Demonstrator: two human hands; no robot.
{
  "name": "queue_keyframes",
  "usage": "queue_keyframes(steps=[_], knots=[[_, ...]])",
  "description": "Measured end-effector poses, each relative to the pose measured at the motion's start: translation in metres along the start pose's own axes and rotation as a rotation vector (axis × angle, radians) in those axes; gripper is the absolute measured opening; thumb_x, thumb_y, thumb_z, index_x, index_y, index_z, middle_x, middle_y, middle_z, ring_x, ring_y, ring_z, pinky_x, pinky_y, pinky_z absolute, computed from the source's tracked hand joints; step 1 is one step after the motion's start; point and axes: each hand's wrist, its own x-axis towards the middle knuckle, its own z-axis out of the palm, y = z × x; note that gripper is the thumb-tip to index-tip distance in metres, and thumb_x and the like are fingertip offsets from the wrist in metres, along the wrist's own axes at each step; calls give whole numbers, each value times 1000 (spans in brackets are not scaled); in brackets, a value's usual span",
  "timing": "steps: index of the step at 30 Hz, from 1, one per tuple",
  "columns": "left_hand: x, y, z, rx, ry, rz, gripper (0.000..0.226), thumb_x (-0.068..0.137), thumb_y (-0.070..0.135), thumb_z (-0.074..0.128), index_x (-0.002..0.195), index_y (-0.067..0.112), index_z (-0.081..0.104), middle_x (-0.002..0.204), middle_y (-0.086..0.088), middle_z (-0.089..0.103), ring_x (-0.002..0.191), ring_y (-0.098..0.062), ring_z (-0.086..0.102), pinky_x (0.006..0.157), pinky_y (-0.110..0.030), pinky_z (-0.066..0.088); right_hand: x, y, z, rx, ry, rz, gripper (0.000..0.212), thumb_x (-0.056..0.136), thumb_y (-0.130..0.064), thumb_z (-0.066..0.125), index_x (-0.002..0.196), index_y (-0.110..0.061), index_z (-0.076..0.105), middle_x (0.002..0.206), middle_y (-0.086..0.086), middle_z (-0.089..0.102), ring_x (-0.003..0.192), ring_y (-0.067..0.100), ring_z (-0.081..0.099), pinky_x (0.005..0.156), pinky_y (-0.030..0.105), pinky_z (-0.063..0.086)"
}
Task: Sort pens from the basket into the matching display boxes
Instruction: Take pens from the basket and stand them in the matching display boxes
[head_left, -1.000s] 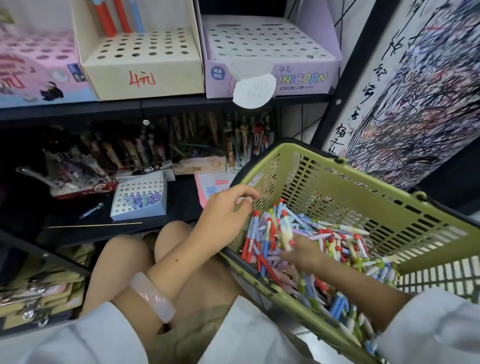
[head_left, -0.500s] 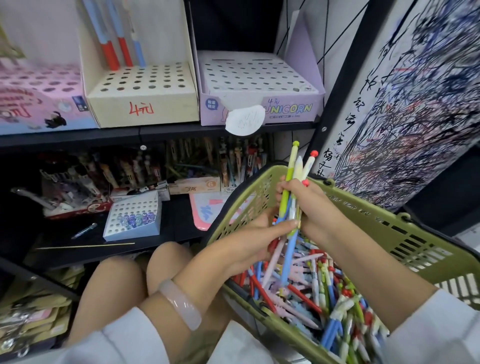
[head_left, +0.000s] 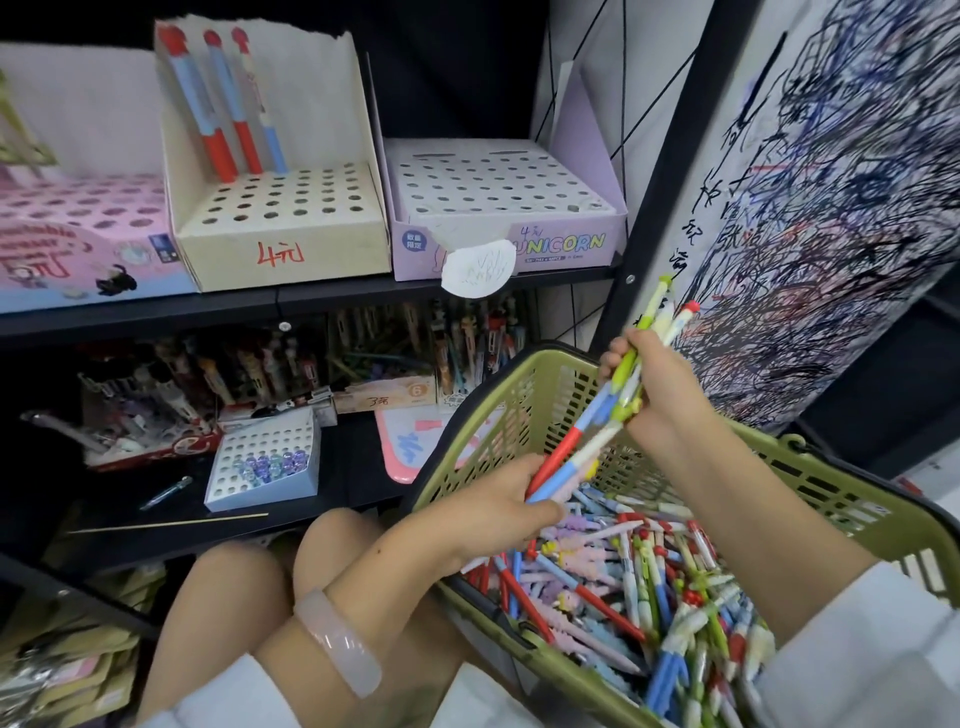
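A bundle of plastic pens (head_left: 618, 400), green, white, blue and red, is gripped in the right hand (head_left: 657, 387), its fingers curled round the upper barrels above the olive-green slotted plastic basket (head_left: 841, 499). The lower ends of the bundle are pinched by the left hand (head_left: 498, 514), on whose wrist a pale pink bangle (head_left: 337, 642) is worn. A heap of mixed coloured pens (head_left: 623, 587) is held in the basket, which is tilted beside the bare knees. On the upper black shelf (head_left: 311, 301) three perforated cardboard display boxes are set side by side: a pink one (head_left: 78, 260), a cream one (head_left: 280, 249) with three red-and-blue pens (head_left: 223, 109) standing at its back, and a lilac one (head_left: 561, 244) marked UNICORN. A small white perforated box (head_left: 260, 467) is seen on the lower shelf.
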Motion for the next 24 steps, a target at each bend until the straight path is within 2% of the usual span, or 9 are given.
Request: queue_keyframes(steps=[3, 5, 10, 13, 15, 17, 20, 22, 24], knots=[[-1, -6, -6, 96, 86, -28, 19, 91, 19, 54, 109, 14, 47, 75, 1, 39, 59, -12, 38, 54, -22, 36, 4, -8, -1, -77, -1, -80, 18, 97, -11, 44, 79, -14, 45, 58, -2, 45, 46, 9, 47, 46, 21, 43], [-3, -9, -9, 58, 165, -82, 13, 91, 19, 56, 101, 21, 47, 72, 2, 40, 55, -10, 38, 47, -19, 36, 5, -12, -1, -185, -17, -172, 19, 96, -5, 40, 81, -15, 43, 60, -1, 42, 46, 10, 45, 46, 21, 40], [1, -4, -13, -475, 407, -35, 7, 92, 15, 56, 96, 18, 51, 58, 1, 43, 40, -7, 45, 40, -18, 39, -21, 10, -7, -590, -137, -46, 5, 96, -15, 46, 96, -13, 51, 64, -2, 47, 44, 5, 42, 42, 17, 38], [2, 5, -8, -646, 398, 91, 6, 95, 17, 50, 99, 17, 55, 73, -4, 65, 62, -13, 68, 57, -23, 55, -48, 37, 1, -704, -279, -23, 13, 97, -26, 46, 94, -15, 52, 63, -5, 49, 43, 2, 43, 42, 17, 39], [2, 10, -4, -683, 373, 151, 16, 97, 22, 46, 107, 22, 58, 89, 0, 72, 84, -15, 69, 72, -30, 57, -60, 48, 10, -719, -322, -62, 16, 99, -30, 42, 97, -19, 54, 66, -8, 52, 44, -3, 49, 44, 15, 41], [0, 14, 0, -735, 412, 167, 18, 96, 27, 45, 106, 28, 60, 100, 2, 71, 96, -11, 67, 85, -31, 53, -66, 54, 18, -678, -339, -101, 15, 100, -32, 38, 102, -29, 53, 79, -15, 58, 59, -14, 58, 51, 5, 42], [-5, 23, 3, -813, 491, 206, 17, 97, 31, 42, 99, 32, 59, 95, 8, 69, 90, 1, 65, 78, -21, 51, -74, 62, 30, -686, -376, -128, 20, 100, -36, 35, 108, -35, 53, 104, -11, 64, 87, -15, 59, 65, 2, 43], [-8, 27, 4, -860, 524, 228, 19, 98, 32, 39, 104, 29, 57, 96, 4, 67, 89, 0, 63, 79, -20, 49, -78, 66, 36, -673, -361, -164, 22, 100, -37, 34, 101, -36, 56, 106, -6, 65, 90, -10, 60, 68, 3, 44], [-13, 30, 2, -872, 535, 238, 22, 97, 32, 41, 111, 25, 56, 98, -1, 66, 91, -6, 63, 84, -25, 49, -79, 68, 40, -721, -324, -232, 25, 99, -38, 33, 100, -34, 58, 107, -3, 62, 99, -1, 58, 82, 12, 46]])
